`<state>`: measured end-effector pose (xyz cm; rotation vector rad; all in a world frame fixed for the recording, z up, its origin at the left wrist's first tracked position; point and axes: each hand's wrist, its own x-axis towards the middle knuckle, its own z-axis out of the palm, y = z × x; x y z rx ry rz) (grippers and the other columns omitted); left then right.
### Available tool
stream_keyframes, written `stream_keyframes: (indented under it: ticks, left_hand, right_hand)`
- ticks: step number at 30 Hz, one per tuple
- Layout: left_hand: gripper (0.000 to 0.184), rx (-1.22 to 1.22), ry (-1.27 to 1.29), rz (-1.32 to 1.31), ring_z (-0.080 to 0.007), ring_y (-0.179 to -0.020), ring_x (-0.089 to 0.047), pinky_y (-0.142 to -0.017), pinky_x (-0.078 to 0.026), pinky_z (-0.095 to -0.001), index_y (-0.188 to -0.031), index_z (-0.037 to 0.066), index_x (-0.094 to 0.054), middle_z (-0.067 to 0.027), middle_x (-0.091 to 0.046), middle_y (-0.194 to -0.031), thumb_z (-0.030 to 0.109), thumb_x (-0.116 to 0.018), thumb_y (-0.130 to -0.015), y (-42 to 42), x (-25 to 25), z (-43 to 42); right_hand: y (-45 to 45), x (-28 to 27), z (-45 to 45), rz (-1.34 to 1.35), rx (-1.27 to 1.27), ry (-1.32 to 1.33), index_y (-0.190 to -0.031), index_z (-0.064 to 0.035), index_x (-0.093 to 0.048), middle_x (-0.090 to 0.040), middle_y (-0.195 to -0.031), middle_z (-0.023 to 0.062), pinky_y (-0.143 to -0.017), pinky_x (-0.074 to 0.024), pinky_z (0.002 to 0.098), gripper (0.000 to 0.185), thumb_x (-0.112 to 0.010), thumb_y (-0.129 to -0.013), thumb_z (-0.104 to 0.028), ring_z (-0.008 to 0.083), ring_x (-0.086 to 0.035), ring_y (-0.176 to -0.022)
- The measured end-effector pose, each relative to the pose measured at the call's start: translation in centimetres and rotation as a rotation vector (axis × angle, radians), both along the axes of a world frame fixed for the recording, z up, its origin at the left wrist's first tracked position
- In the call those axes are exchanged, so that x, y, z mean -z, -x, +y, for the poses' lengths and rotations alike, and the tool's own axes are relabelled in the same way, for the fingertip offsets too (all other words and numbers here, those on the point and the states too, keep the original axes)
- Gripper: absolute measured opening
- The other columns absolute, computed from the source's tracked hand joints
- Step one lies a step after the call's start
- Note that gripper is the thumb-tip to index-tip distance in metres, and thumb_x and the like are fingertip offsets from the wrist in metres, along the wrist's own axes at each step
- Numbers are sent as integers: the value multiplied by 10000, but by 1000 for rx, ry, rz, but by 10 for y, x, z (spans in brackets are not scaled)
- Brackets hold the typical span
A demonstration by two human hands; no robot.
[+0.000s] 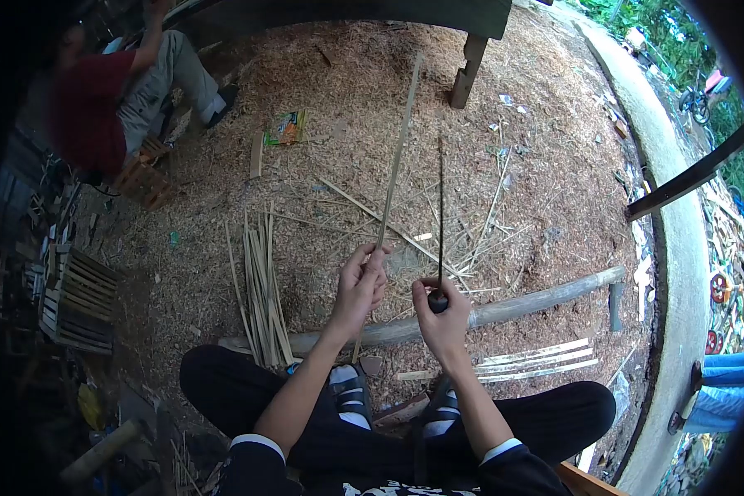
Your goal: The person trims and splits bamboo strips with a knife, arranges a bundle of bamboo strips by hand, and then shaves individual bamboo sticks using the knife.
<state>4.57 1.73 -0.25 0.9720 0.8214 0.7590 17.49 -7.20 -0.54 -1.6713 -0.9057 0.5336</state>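
My left hand [361, 291] is closed on a long, thin bamboo strip [398, 161], which points up and away over the ground. To its right, my right hand [442, 324] grips the dark handle [438, 302] of a long, narrow, dark tool [441, 207] that looks like a thin blade or rod. The strip and the tool stand apart from each other. Beyond my knees a long wooden pole [521, 307] lies across the ground. A bundle of thin strips [262, 289] rests over the pole's left part.
Several pale strips [537, 360] lie by my right knee. A seated person [99, 99] is at upper left, near a slatted wooden crate [83, 298]. A wooden bench [471, 62] stands at the top. Another person's legs [723, 393] show at far right.
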Motion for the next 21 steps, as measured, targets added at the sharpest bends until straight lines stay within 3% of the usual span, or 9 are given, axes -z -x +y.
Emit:
stream_keyframes:
  ticks: [3, 5, 6, 8, 10, 13, 15, 18, 21]
  left_hand:
    - [260, 23, 24, 7, 6, -475, -276, -401, -204, -190, -1070, 112, -553, 83, -351, -650, 362, -484, -1059, -1, 3, 1]
    - [255, 50, 27, 12, 8, -482, -281, -405, -207, -187, -1057, 111, -549, 82, -351, -649, 358, -487, -1058, 0, 4, 1]
    - [251, 76, 29, 17, 10, -488, -286, -409, -211, -184, -1045, 111, -544, 81, -350, -648, 355, -490, -1058, 0, 4, 1]
    - [235, 79, 45, 15, 5, -497, -310, -420, -234, -186, -1032, 107, -552, 83, -369, -654, 333, -491, -1059, -1, 4, -1]
    - [222, 85, 61, 13, 0, -507, -333, -431, -256, -188, -1019, 103, -559, 84, -388, -661, 311, -492, -1060, -1, 9, -3]
    - [210, 129, -145, 180, -44, -526, -421, -461, -320, -245, -980, 57, -583, 18, -475, -646, 240, -505, -1047, 0, 21, -4]
    - [200, 35, -454, 369, -111, -534, -489, -489, -362, -321, -965, 3, -595, -89, -537, -640, 178, -518, -1022, -3, 22, -8]
    - [195, -10, -676, 481, -152, -523, -496, -497, -366, -358, -974, -25, -589, -149, -526, -621, 161, -538, -1008, -3, 17, -12]
    - [196, 10, -658, 478, -166, -502, -471, -493, -365, -355, -986, -20, -607, -128, -509, -595, 162, -538, -1011, -5, 15, -15]
  right_hand:
    - [-2, 1, 0, -91, -83, 55, -930, -26, -660, -537, -553, 31, -472, -369, 273, 188, -748, -876, -184, 77, -482, -486]
    - [-2, 6, 1, -211, -131, 60, -1028, -58, -646, -579, -568, 82, -487, -441, 316, 236, -747, -853, -180, 179, -599, -489]
    - [-3, 6, 1, -211, -130, 61, -1028, -58, -646, -579, -568, 82, -487, -441, 316, 236, -747, -853, -180, 179, -599, -489]
    - [-5, 7, 1, -392, -205, 78, -1111, -87, -619, -634, -626, 117, -521, -498, 367, 310, -731, -838, -182, 286, -669, -571]
    - [-7, 9, 1, -431, -224, 87, -1120, -99, -613, -645, -647, 122, -538, -510, 385, 323, -724, -830, -189, 302, -675, -600]
    - [-10, 10, 2, -505, -252, 115, -1122, -116, -606, -658, -672, 126, -569, -524, 409, 331, -713, -820, -197, 319, -681, -640]
    - [-11, 13, 3, -537, -257, 134, -1116, -121, -605, -660, -678, 124, -583, -527, 416, 326, -708, -817, -198, 322, -683, -650]
    - [-17, 13, 6, -600, -292, 194, -1087, -117, -598, -664, -685, 130, -599, -526, 433, 301, -696, -813, -190, 339, -682, -671]
    - [-30, 4, 8, -515, -341, 285, -1044, -105, -592, -665, -693, 150, -604, -525, 449, 270, -685, -805, -188, 358, -676, -663]
